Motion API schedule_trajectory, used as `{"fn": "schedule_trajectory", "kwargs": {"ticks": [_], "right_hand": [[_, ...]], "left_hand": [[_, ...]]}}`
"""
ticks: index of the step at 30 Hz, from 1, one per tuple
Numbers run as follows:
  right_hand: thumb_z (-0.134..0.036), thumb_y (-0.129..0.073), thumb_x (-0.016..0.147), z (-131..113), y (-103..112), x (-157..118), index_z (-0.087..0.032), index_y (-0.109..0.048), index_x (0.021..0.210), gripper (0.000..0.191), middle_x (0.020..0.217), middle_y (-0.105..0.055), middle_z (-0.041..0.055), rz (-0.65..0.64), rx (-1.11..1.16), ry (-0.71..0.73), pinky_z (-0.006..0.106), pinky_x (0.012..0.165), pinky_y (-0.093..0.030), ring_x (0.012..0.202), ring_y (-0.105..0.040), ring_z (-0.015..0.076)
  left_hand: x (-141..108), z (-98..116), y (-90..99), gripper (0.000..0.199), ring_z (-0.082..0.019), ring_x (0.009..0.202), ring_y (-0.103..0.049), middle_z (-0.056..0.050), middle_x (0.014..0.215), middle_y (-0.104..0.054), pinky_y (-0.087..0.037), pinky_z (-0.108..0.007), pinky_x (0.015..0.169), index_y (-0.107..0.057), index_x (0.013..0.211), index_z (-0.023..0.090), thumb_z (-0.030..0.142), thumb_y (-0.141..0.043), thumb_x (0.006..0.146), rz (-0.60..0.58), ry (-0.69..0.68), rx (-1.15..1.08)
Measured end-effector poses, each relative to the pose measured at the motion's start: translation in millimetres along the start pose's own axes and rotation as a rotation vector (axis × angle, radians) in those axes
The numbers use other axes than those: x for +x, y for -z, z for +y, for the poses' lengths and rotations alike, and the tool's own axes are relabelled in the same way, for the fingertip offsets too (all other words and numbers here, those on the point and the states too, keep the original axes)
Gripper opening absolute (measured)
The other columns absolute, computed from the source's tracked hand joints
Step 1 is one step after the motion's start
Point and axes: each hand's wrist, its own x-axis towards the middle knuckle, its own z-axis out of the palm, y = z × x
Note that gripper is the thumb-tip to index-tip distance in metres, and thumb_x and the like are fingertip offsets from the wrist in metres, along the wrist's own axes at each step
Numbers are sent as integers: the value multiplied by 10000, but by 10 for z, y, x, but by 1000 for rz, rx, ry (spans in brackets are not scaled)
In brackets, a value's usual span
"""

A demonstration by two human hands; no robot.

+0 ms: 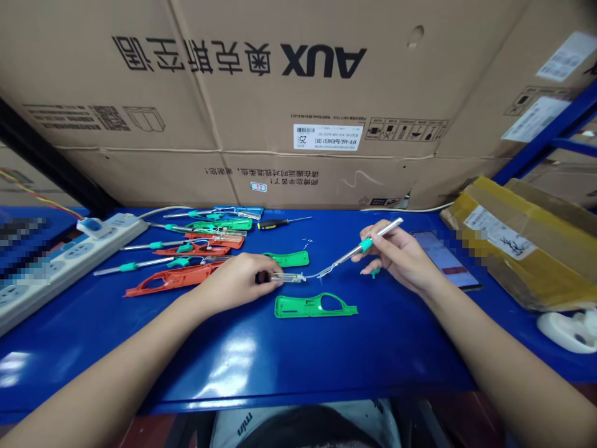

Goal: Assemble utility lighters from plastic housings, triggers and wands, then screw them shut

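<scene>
My left hand [245, 277] is closed on a small clear part [288, 277], whose right end sticks out of the fingers. A thin wire joins it to a metal rod with a teal collar [366, 244], pinched in my right hand [396, 252] and tilted up to the right. Just below them lies a green handle shell [314, 306] with its hollow side up. Another green shell [291, 259] rests behind my left hand, which partly hides it. A small green piece [375, 272] sits under my right fingers.
Several rods with orange, green and blue shells [177, 278] lie at the left, near a black-yellow screwdriver [275, 223] and a white power strip [74, 252]. At the right are a phone [445, 261], a taped box [517, 242] and a white object [566, 330]. A large carton [261, 130] stands behind.
</scene>
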Motion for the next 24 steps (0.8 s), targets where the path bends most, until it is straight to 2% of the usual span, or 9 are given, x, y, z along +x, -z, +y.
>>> {"fn": "schedule_trajectory", "kwargs": {"ticks": [7,12,15,19,24], "right_hand": [[-410,-766,847,17,7,-4,-192,-659,945,262,860,-701,23,21,-92,25,243,577,-654,746,-759,175],[-345,-829,784,28,41,14,-203,-648,926,271,990,-690,40,28,-108,-12,269,606,-666,910,-746,213],[-343,-839,766,35,44,16,-196,-623,875,283,979,-633,24,-14,-116,-84,308,604,-675,950,-734,242],[-348,-835,767,45,53,21,-208,-628,913,289,914,-610,3,-40,-152,-139,315,621,-671,922,-722,221],[-348,-866,720,44,71,40,-202,-644,914,330,936,-675,22,7,-214,-87,273,631,-645,856,-683,167]], "left_hand": [[-26,30,59,117,-131,675,-609,-9,848,-691,-454,-246,625,-723,947,206,273,-647,889,-64,23,10],[-24,62,82,137,-131,677,-598,-16,869,-682,-455,-247,616,-719,963,202,286,-645,884,-99,34,-2],[-26,74,91,144,-133,691,-599,-18,885,-685,-459,-246,619,-715,969,201,292,-648,880,-103,30,6],[-49,69,113,148,-134,711,-607,-14,907,-688,-464,-244,631,-710,982,209,297,-646,883,-98,36,39],[-68,48,145,136,-140,745,-621,-16,950,-692,-466,-240,640,-712,958,217,302,-638,882,-100,42,111]]}}
